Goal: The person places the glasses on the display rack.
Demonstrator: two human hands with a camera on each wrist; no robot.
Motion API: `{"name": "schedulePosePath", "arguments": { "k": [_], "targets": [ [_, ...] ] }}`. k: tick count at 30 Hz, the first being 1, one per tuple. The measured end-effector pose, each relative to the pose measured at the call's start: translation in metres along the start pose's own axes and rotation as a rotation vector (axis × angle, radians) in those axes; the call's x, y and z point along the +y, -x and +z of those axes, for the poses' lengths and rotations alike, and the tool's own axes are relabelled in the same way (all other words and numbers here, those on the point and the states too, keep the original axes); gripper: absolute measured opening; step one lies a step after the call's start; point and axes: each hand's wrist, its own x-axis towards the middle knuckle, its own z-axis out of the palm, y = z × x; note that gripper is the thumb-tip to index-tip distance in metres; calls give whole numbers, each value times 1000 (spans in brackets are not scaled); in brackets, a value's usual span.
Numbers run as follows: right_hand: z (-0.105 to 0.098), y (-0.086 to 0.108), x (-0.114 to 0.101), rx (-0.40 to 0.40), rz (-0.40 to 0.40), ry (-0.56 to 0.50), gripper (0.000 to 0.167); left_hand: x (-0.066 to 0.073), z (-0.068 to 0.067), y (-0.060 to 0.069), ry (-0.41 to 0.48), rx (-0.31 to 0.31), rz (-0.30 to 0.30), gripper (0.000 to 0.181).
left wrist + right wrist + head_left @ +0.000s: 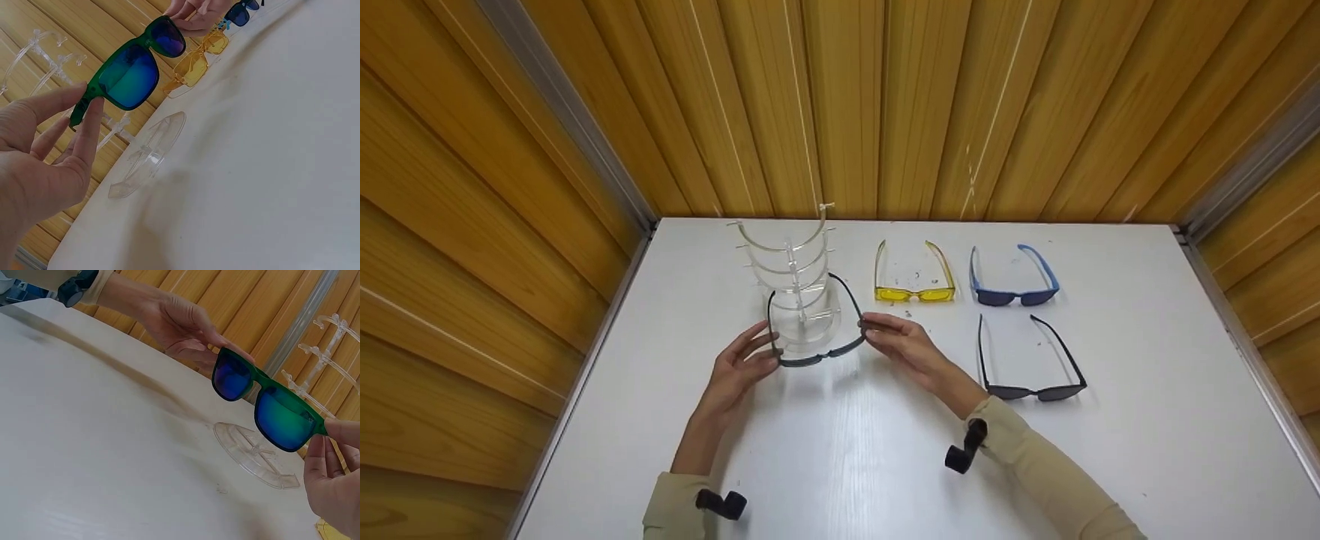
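Wood-grain yellow-brown slatted panels [885, 112] enclose the far side and both flanks of a flat white table [840, 465]. Sunglasses with a green plastic frame and mirrored blue-green lenses [130, 79] are held raised off the table, between the two hands, lenses toward the person. Left hand [733, 379]: thumb and fingers pinch the frame's left end at the hinge. Right hand [907, 346]: thumb and fingers pinch the opposite end in the same way. Both temples are unfolded and point away from the hands.

Directly beyond the hands stands a clear plastic display rack [793, 262] with curved tiers on an upright post and a curved base. Contact between temples and rack cannot be determined.

Beyond the right hand, slightly to its right, lie transparent yellow glasses [913, 295]. Farther right lie blue-framed sunglasses with dark lenses [1016, 298]. Right of the right hand, beside its forearm, lie black-framed sunglasses with dark lenses [1035, 393]. All three pairs have unfolded temples. Behind each hand, a beige sleeve [1042, 457] carries a black wrist-worn device [724, 504].
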Motion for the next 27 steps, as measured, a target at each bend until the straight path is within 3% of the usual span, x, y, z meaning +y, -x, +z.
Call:
{"name": "schedulePosePath", "arguments": {
  "k": [7, 16, 22, 27],
  "targets": [
    [9, -17, -4, 20, -1, 12, 49, 8, -4, -9, 7, 57, -1, 70],
    [12, -35, -10, 20, -7, 30, 45, 18, -6, -30, 15, 64, -3, 67],
    [15, -42, -12, 3, 13, 53, 46, 24, -11, -43, -6, 31, -13, 66],
    [17, -46, -10, -13, 6, 89, 47, 23, -14, -52, -25, 57, -4, 64]
  ]
}}
